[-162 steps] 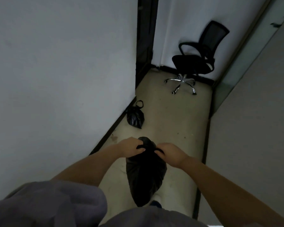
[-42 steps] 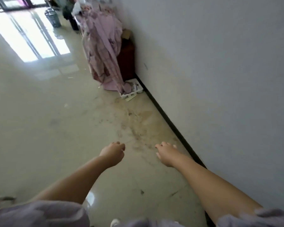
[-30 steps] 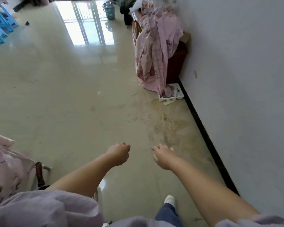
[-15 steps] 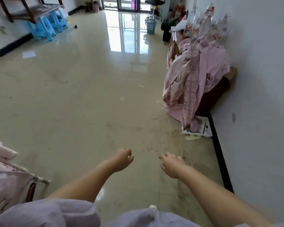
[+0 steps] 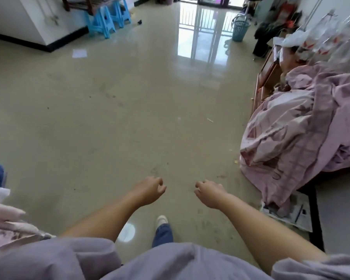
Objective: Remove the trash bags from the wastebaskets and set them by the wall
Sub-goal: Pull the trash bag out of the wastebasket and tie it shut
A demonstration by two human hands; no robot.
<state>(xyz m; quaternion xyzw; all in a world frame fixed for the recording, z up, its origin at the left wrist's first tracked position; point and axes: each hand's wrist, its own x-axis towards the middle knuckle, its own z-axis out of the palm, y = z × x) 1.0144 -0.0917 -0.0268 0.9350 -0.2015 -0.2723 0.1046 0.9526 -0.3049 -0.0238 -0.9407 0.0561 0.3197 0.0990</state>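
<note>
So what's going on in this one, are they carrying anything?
No. The person is walking across a glossy floor with both hands empty: the left hand and right hand hang loosely curled in front. No trash bag is in view. A teal wastebasket stands far ahead near the bright doorway, and a heap of pink bedding lies along the right.

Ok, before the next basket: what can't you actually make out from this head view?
- Teal wastebasket: too far to tell whether it holds a bag or trash.
- Dark heap right of it: blurred; what it is can't be told.
- Furniture under the pink sheet: mostly covered.
- Clear items top right: blurred, cut by the edge.
- Left hand and right hand: empty, no bag in view.
</note>
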